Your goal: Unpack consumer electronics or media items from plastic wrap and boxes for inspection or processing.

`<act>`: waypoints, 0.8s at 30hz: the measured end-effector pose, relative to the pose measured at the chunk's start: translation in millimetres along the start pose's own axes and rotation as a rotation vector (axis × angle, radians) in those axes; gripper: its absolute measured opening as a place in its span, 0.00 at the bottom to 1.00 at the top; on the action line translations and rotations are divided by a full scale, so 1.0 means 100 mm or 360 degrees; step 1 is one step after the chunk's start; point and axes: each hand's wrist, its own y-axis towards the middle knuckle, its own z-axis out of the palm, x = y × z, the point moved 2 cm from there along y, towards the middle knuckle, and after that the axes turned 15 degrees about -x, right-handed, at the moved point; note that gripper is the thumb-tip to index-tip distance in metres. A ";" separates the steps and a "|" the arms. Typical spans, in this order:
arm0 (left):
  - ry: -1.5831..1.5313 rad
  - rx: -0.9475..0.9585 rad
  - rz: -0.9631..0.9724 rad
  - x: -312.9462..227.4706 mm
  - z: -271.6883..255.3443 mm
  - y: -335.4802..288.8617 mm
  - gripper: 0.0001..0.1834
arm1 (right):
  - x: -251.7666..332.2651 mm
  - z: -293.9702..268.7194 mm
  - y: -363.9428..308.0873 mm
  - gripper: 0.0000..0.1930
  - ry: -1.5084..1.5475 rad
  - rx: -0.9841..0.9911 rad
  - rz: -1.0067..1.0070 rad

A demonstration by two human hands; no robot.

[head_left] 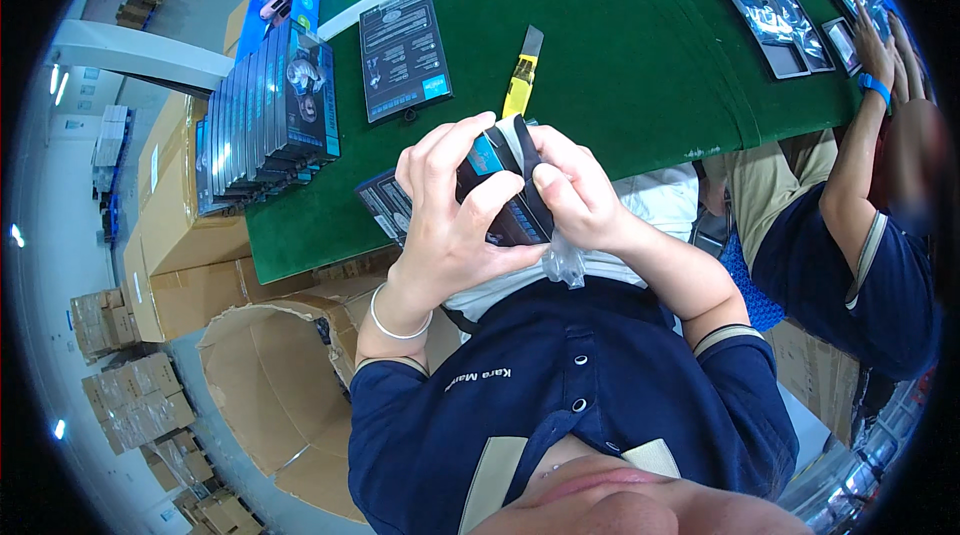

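Observation:
Between my hands is a small dark box with a light blue patch, tilted over the table's near edge. My left hand grips it from the left, fingers over the top and thumb across its face. At the box's right end, my right hand pinches a dark flap edge between thumb and fingers. Crumpled clear plastic hangs below my right hand. Beyond my hands lies a yellow utility knife with its blade out. Another dark printed box is partly hidden behind my left hand.
A flat dark box lies on the green table. At the left, several similar boxes stand in a row beside cardboard cartons. On the right, a co-worker's hands work near an open black tray.

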 end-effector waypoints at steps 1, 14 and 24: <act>0.0001 0.0001 0.0000 0.01 0.00 0.00 0.39 | -0.01 0.00 0.00 0.19 0.0001 0.0001 0.0000; -0.0333 -0.0061 -0.0186 0.08 0.04 -0.02 0.46 | 0.12 -0.14 0.12 0.28 -0.0362 0.0017 -0.0205; -0.0545 0.0084 -0.0203 0.13 0.00 -0.02 0.46 | 0.24 -0.19 0.23 0.18 -0.0665 0.0555 -0.0218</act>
